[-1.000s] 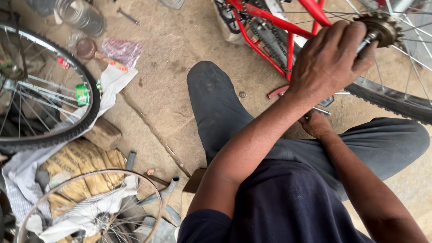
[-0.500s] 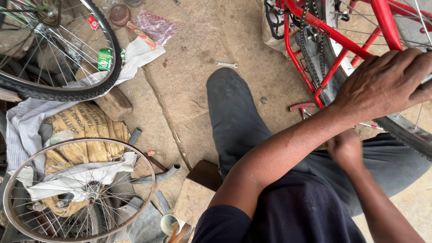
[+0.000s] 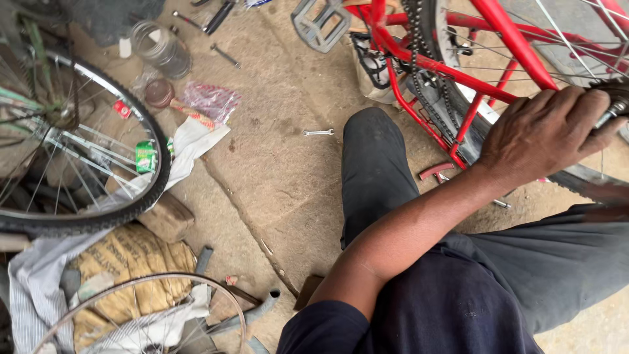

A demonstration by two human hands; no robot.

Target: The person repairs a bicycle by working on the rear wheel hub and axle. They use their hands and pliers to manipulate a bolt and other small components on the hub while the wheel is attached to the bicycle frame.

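the left hand [image 3: 547, 134] reaches out across the body and lies over the rear wheel [image 3: 590, 180] of a red bicycle [image 3: 504, 39], which stands upside down. its fingers [image 3: 576, 108] are curled and closed around the wheel's metal axle [image 3: 612, 111], at the right edge of the view; the thumb side rests down toward the black rubber tyre. the right hand is not in view, so its fingers cannot be told.

the bicycle frame is glossy red tubing, with thin steel spokes fanning behind it and a dark, oily chain [image 3: 419, 59] running down beside the frame. a grey plastic pedal [image 3: 319, 24], square and ribbed, sticks out near the top.

the person sits on a rough, stained concrete floor [image 3: 275, 170], one knee in dark cloth trousers [image 3: 373, 170] pointing forward. a small shiny spanner [image 3: 319, 132] lies flat on the concrete just beyond the knee, apart from it. to the left stands another wheel [image 3: 78, 157] with a black tyre and bright rim, and below it a bare metal rim [image 3: 144, 308] lies over a coarse woven sack [image 3: 131, 262] and pale rags. a clear ribbed jar [image 3: 160, 49] lies on its side near the top left.
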